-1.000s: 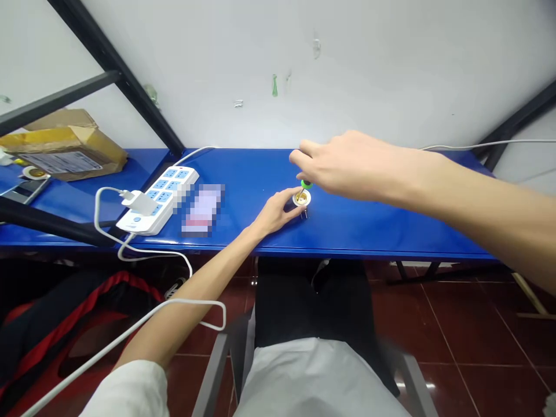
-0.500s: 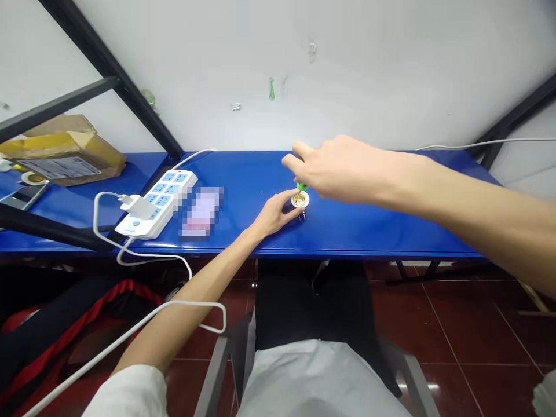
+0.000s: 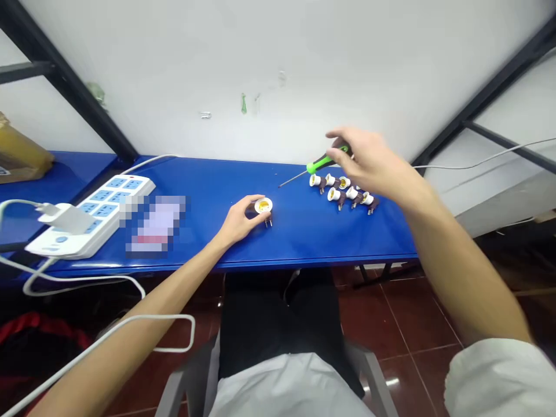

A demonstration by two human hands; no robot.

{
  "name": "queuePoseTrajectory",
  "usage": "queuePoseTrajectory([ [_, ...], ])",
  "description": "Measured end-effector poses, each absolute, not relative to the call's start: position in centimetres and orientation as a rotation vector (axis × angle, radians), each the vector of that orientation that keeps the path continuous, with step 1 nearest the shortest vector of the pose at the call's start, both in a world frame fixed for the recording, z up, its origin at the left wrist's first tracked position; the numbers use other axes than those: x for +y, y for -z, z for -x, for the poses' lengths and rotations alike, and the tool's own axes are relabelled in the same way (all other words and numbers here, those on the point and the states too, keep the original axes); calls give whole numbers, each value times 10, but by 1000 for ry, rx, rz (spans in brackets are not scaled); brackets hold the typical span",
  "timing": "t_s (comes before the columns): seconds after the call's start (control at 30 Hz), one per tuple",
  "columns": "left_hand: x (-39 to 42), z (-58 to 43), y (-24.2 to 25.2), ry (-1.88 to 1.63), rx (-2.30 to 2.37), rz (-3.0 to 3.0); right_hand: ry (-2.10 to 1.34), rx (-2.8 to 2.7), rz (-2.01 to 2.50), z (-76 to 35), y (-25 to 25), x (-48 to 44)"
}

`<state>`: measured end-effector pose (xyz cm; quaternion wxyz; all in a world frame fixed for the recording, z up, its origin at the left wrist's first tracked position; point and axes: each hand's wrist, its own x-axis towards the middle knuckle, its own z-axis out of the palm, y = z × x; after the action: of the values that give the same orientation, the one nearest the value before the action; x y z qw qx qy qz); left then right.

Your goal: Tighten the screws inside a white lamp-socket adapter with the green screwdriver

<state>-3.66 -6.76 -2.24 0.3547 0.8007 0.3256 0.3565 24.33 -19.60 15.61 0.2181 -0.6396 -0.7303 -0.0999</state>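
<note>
My left hand rests on the blue table and grips a white screw-in lamp holder with a yellow contact inside and two metal plug pins. To the right, my right hand is raised and closed around a green-and-black screwdriver. Its thin shaft points left, its tip clear of the lamp holder in my left hand. Below my right hand lie several similar white lamp holders with dark bases, grouped together and partly hidden by my fingers.
A white power strip with a white charger plugged in lies at the left, beside a pixelated item. A cardboard parcel sits at the far left. White cables cross the table and my left forearm; black metal bars frame the wall.
My view has swung right, bringing the group of lamp holders into sight. The screwdriver has come away from the lamp holder, moving right with my right hand. My left hand keeps its hold.
</note>
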Motion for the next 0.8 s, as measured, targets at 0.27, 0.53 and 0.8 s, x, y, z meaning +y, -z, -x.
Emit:
queuePoseTrajectory([
  [0.27,-60,37,24,-959,931,-2055,114,-1759,1982,-237,-62,-179],
  [0.53,-58,39,13,-1032,1085,-2224,-181,-2028,1782,-195,-33,-133],
  [0.8,-54,39,4,-1047,1224,-1974,-358,-1856,1608,-211,-18,-72],
])
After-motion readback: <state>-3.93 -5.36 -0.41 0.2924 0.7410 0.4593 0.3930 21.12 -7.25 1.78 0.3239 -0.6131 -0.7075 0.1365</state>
